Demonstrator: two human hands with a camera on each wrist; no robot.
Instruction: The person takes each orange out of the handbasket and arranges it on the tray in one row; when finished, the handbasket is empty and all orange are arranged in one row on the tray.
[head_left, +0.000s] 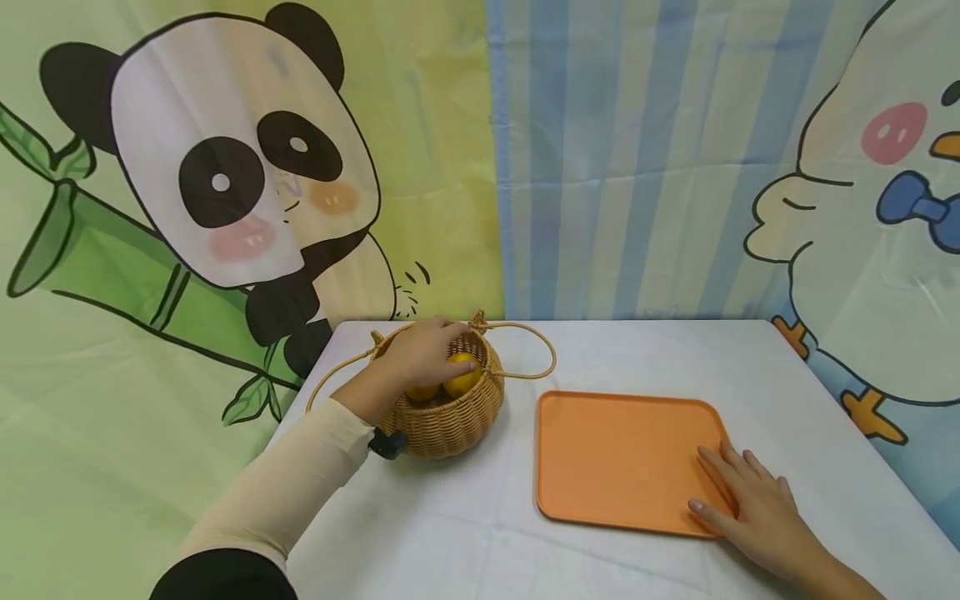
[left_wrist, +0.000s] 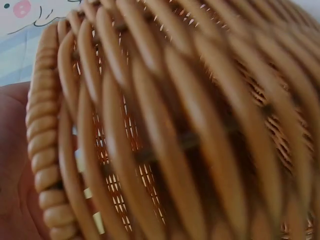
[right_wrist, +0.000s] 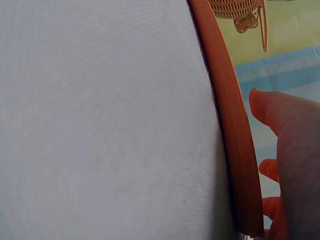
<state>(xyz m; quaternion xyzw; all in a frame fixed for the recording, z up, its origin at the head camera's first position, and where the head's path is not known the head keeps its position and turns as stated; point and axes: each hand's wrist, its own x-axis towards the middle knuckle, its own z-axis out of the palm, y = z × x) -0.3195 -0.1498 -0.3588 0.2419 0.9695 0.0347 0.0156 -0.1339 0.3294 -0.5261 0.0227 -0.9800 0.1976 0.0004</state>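
Note:
My left hand [head_left: 423, 354] reaches over the mouth of a round wicker basket [head_left: 450, 429], with its thumb apart from the fingers. Inside the basket lie round yellow-orange fruits; the thumb overlaps one fruit [head_left: 461, 383], and another fruit [head_left: 422, 392] sits under the palm. In the left wrist view the basket's woven side [left_wrist: 165, 120] fills most of the picture, with part of the palm [left_wrist: 12, 165] behind its rim. On an orange rectangular tray [head_left: 626, 462], my right hand [head_left: 761, 512] rests with spread fingers at the right edge. The tray's rim [right_wrist: 232, 125] stands beside the thumb in the right wrist view.
A white cloth covers the table [head_left: 510, 550]. The basket's thin loop handles [head_left: 551, 350] flop outward on both sides, the right one towards the tray. Behind the table hangs a curtain [head_left: 645, 167] printed with a panda, stripes and a white bird.

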